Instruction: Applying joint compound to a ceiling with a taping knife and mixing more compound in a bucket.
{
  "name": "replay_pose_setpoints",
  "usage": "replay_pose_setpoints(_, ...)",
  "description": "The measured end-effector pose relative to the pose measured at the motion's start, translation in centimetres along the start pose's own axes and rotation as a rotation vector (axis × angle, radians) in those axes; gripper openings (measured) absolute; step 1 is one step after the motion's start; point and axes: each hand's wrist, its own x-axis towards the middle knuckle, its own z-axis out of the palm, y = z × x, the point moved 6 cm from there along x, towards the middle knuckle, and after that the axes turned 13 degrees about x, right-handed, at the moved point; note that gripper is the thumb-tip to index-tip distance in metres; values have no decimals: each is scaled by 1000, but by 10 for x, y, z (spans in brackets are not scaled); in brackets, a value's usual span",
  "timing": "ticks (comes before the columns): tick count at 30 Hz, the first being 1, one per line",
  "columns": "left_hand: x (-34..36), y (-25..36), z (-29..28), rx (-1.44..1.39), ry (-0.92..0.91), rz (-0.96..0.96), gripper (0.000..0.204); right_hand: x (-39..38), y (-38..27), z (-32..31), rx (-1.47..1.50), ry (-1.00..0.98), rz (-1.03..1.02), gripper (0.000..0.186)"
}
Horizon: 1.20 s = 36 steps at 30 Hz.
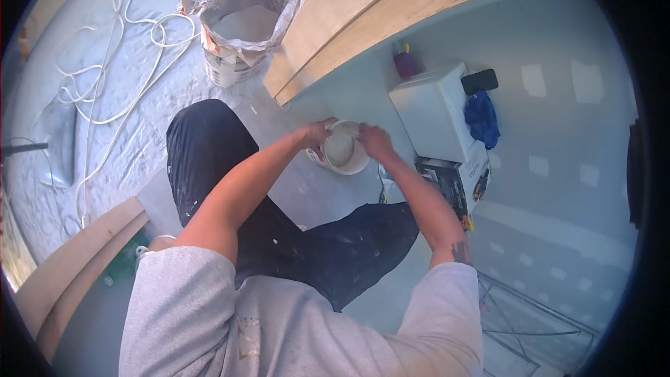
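Note:
A round white bucket (357,166) stands in front of me, a pale material (339,148) showing inside it. My left hand (319,132) is closed on the left side of the bucket's rim. At the right side of the rim is my right hand (375,142), its fingers curled. They look closed on the rim, but their tips are partly hidden, and I cannot tell whether a small tool is in them. Both bare forearms reach forward over my dark trousers.
Ahead left, an open paper bag (285,1) of pale powder sits in a white bucket (227,71). A white cord (157,43) loops over the sheeted floor. Wooden boards (328,7) jut in ahead. A white box (424,106) with a blue cloth (481,120) stands right.

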Motion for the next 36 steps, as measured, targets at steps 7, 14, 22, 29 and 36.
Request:
replay_pose_setpoints(7,21,3,-23,335,39,486,54,27,-15,37,-85,-453,-286,21)
replay_pose_setpoints(14,8,17,2,50,-31,-3,54,-22,12,-12,-130,111,24,19)
replay_pose_setpoints(22,0,15,-9,53,-28,83,54,-2,-66,-72,-235,-184,-410,20)
replay_pose_setpoints(29,-1,28,25,4,-52,11,55,-15,-11,-55,-213,18,-279,20)
replay_pose_setpoints(36,30,17,62,47,-75,-8,55,-49,53,-22,-142,-293,20,28)
